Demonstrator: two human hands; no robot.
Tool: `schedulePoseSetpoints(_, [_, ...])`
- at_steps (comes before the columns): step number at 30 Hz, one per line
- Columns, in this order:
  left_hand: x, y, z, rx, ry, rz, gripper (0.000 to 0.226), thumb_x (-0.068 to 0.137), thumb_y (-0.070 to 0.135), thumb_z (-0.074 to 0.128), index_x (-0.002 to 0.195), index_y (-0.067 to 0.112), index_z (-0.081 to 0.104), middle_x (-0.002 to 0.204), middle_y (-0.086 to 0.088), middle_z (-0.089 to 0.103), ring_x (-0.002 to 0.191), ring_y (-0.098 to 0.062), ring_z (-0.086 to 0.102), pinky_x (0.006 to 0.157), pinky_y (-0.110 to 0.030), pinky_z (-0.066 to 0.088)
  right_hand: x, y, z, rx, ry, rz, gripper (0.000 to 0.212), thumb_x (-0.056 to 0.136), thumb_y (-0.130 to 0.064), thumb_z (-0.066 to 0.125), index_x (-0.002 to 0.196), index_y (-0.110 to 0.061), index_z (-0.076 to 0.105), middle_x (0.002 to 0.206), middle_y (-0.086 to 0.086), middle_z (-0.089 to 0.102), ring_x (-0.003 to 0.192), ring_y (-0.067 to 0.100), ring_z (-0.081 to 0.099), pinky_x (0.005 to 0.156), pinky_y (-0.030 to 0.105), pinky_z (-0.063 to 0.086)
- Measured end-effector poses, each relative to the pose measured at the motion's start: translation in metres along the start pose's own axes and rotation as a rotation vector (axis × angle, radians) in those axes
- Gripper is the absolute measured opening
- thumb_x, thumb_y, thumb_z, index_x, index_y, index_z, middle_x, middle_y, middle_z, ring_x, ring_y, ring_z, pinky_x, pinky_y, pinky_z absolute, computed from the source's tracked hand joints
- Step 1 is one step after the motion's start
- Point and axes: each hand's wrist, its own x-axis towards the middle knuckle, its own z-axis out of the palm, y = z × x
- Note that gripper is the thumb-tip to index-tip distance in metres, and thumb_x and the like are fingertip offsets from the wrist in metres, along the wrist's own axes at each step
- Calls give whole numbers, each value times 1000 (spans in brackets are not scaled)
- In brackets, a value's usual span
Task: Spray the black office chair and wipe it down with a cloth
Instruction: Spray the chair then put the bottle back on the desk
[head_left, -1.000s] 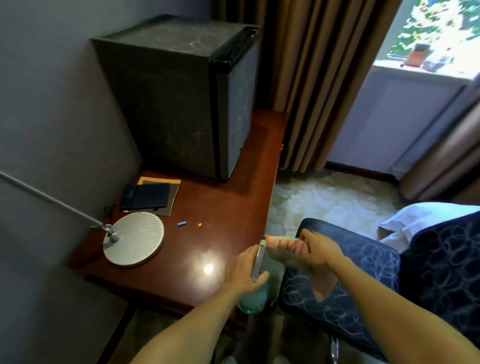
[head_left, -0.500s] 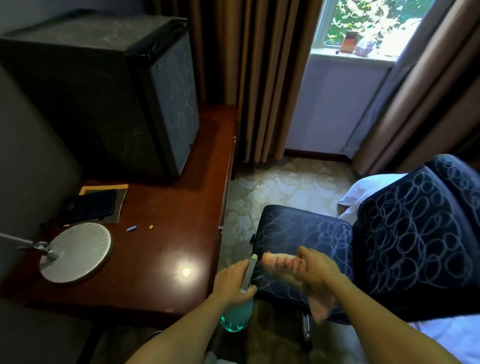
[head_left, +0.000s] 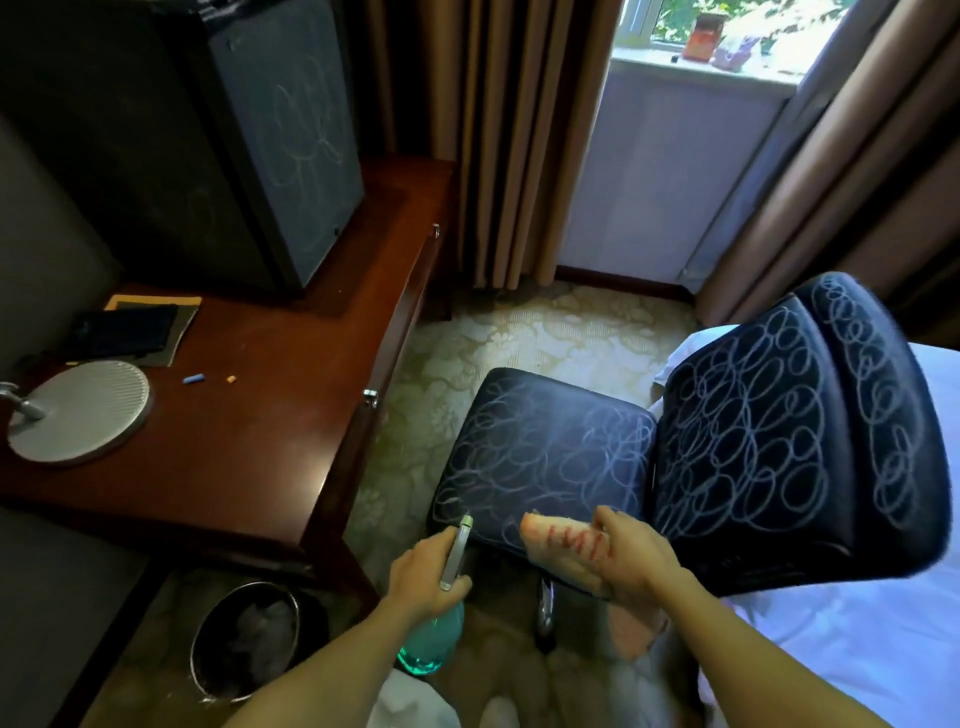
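The black office chair stands at centre right, its seat and backrest covered in white chalk scribbles. My left hand grips a spray bottle with teal liquid, its grey nozzle pointing at the seat's near edge. My right hand holds a peach cloth with red stripes against the seat's front edge; part of the cloth hangs below my wrist.
A dark wooden desk on the left carries a black mini fridge, a round lamp base, a dark wallet and two chalk bits. A waste bin sits under the desk. White bedding lies right; curtains and a window behind.
The view has swung right and down, bringing the chair's backrest and the waste bin into sight. Both hands stay at the seat's front edge with the bottle and cloth.
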Motion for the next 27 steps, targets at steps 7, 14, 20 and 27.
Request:
schedulePoseSetpoints(7, [-10,28,24,-23,25,-68,34,78,39,63,107,25,51,84,10,56,75,-11,55,68,-28,45,-17,33,10,-17,-59,-42,54,66,-46,77,105,-35,40,106,-8,53,88,14,52,71,28,40])
schedulePoseSetpoints(14, [-9,42,25,18,-15,-85,28,75,39,63,94,26,48,83,10,57,80,-18,60,71,-33,48,-19,40,15,-20,-36,-52,57,65,-48,78,107,-37,40,100,-11,49,87,12,51,71,28,42])
schedulePoseSetpoints(20, [-6,42,30,54,-25,-121,28,79,37,65,98,26,47,85,9,54,83,-16,58,72,-32,46,-23,39,19,39,-20,-43,52,67,-47,77,100,-38,39,100,-12,51,86,11,53,71,27,45])
schedulePoseSetpoints(27, [-1,39,30,89,8,-184,13,86,35,56,93,27,48,85,9,54,81,-15,57,69,-28,40,-28,43,23,59,-18,-2,53,69,-44,77,99,-41,33,100,-13,48,88,10,51,69,24,39])
